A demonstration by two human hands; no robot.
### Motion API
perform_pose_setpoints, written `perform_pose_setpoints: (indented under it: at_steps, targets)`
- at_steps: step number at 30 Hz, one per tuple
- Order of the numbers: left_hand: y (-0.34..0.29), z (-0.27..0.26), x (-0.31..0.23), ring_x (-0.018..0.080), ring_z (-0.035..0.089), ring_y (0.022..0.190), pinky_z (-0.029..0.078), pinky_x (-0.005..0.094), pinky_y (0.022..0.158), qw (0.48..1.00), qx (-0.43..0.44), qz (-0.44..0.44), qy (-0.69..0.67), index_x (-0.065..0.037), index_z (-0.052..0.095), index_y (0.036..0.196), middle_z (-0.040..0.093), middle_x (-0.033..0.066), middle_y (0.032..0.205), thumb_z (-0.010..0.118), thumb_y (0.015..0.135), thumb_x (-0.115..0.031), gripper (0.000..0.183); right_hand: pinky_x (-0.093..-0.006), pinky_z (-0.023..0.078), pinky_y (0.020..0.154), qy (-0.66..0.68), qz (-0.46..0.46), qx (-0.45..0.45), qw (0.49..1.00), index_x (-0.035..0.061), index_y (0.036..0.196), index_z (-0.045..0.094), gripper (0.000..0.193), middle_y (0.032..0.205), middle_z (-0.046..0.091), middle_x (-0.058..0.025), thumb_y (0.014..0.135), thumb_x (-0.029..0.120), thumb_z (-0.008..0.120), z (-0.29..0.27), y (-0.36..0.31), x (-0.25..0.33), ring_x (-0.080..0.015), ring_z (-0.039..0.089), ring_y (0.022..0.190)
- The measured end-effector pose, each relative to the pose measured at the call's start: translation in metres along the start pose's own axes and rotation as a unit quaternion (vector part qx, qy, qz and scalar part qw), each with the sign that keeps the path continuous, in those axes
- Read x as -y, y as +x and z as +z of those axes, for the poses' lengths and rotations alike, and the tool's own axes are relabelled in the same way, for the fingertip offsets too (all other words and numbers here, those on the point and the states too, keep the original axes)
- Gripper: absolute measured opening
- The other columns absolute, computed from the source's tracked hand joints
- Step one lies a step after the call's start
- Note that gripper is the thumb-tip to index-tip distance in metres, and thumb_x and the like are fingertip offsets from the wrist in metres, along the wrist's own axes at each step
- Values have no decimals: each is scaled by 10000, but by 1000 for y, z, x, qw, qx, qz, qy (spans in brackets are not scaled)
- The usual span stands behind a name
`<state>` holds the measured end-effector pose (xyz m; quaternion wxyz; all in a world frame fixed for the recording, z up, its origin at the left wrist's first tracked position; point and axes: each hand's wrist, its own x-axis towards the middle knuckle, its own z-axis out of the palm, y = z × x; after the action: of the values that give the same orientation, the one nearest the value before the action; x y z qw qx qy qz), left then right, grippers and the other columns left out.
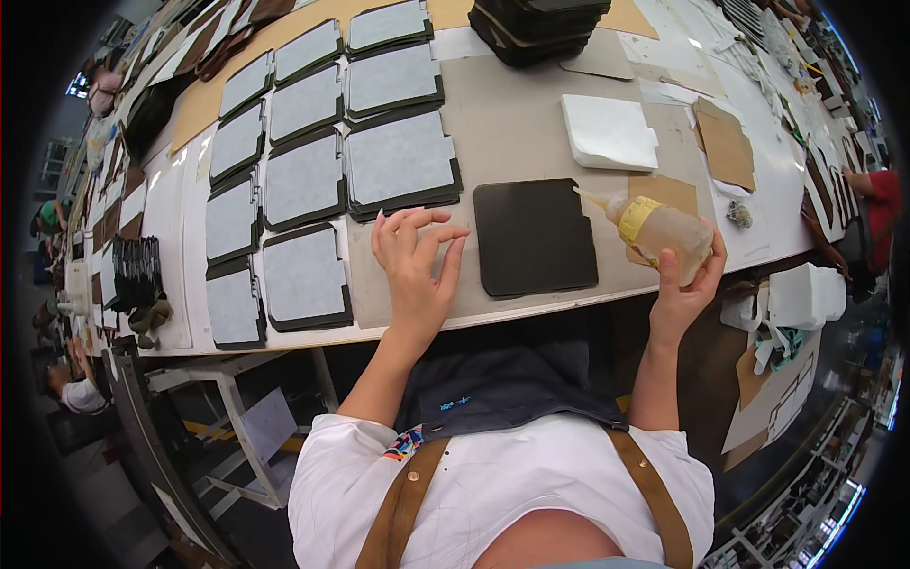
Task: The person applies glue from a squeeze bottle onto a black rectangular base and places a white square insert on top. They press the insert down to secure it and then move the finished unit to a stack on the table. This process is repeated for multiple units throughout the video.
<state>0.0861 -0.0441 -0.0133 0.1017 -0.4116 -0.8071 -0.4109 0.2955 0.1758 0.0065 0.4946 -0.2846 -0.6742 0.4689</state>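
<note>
In my right hand is a cloudy squeeze bottle with a yellow-wrapped neck. Its thin nozzle points left, over the right edge of a black panel that lies flat before me. My left hand hovers left of that panel, fingers apart and curved, holding nothing. Beyond it, rows of black panels topped with pale grey sheets cover the left part of the table. A pile of white notched sheets lies behind and right of the bare black panel.
A tall stack of black panels stands at the back. Brown card pieces lie to the right, near a small lump. Dark folded pieces stand at the left. A person in red is at the far right.
</note>
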Motion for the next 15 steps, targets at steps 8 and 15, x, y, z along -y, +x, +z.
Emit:
perform_pose_setpoints:
  at_steps: [8,15]
  targets:
    - [1,0,-2,272,526,1195,229,541,1176,1000,0,-6,7,-131,717,962,640,26,1126,707,888,-108,78,-336,436,1065,-35,-24,-1,999,16,1412,445,661,1338,516,-91,871,131,808,0,-3,0,-193,538,1227]
    - [-1,1,1,278,499,1205,220,537,1160,1000,-1,-3,1,-153,718,987,624,7,1145,722,879,-111,116,-367,451,1064,-49,-47,26,997,26,1394,438,671,1306,586,-150,858,145,824,13,-7,11,-229,570,1217]
